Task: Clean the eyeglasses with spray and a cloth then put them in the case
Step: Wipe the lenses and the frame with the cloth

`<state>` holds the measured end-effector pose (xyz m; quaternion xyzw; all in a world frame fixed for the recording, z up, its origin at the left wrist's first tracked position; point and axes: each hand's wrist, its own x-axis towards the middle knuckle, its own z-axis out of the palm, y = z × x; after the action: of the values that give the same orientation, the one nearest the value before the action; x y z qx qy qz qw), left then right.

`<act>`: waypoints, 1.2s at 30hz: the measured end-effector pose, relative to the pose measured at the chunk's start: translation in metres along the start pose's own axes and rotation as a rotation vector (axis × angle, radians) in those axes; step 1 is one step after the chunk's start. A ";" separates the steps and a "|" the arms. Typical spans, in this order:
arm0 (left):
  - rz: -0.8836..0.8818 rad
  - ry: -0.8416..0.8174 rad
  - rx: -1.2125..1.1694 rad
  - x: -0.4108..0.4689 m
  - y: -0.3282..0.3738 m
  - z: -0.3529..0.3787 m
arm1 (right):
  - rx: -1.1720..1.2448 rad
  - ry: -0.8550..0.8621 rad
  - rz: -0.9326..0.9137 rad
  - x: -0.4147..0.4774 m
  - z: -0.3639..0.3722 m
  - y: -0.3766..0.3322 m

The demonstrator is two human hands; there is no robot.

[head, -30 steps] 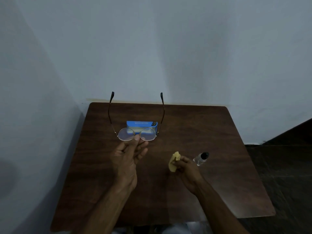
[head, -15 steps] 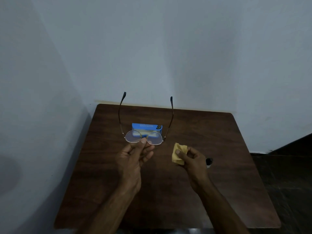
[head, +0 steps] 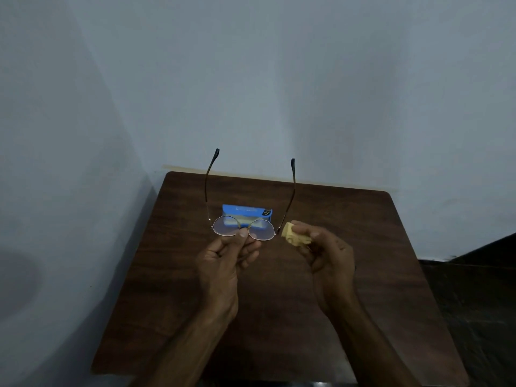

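My left hand (head: pixel 226 261) pinches the round thin-framed eyeglasses (head: pixel 262 233) at the bridge and holds them above the table, temples open and pointing away from me. My right hand (head: pixel 326 255) grips a bunched yellow cloth (head: pixel 294 237) right beside the right lens, just short of the frame's hinge. A blue glasses case (head: pixel 247 212) lies on the table behind the lenses, partly seen through them. The spray bottle is hidden behind my right hand.
The dark wooden table (head: pixel 279 317) stands in a corner, with grey walls to the left and behind. Dark floor (head: pixel 480 289) lies past its right edge.
My right hand has lifted the yellow cloth up and leftward from near the spray bottle to the right lens. The bottle, visible a second ago, is now covered by that hand.
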<state>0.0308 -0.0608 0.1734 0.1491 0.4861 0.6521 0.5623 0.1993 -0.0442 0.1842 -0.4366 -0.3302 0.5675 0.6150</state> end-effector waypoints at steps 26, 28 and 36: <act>0.101 0.040 0.065 -0.013 -0.009 0.008 | -0.456 0.126 -0.425 -0.012 0.034 0.003; 0.099 0.057 0.084 -0.013 -0.010 0.006 | -0.451 0.130 -0.443 -0.011 0.035 -0.002; 0.171 0.056 0.198 -0.017 -0.012 0.003 | -0.367 0.118 -0.539 -0.005 0.047 -0.042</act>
<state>0.0460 -0.0758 0.1714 0.2267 0.5489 0.6505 0.4735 0.1736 -0.0407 0.2412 -0.4691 -0.4944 0.2889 0.6724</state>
